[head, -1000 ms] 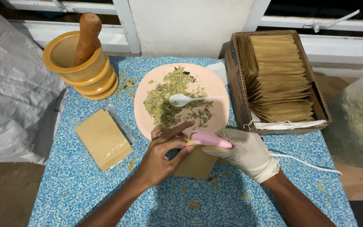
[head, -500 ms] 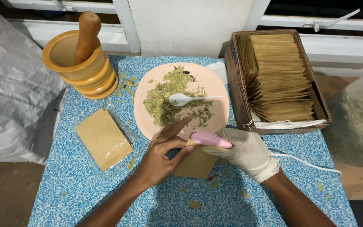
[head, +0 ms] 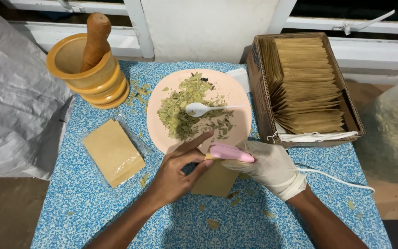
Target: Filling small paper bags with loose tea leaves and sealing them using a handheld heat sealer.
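Covering the brown pouch (head: 215,177), both hands (head: 176,173) hide its top edge.

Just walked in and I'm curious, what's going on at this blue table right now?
A person sits at the blue speckled table. Their gloved right hand grips a pink handheld tool with a white cord, pressed at the top edge of a flat brown paper pouch. The bare left hand steadies that pouch. Beyond them, a pink round plate carries crushed green dried leaves and a white plastic spoon. A cardboard box of similar pouches stands to the right.
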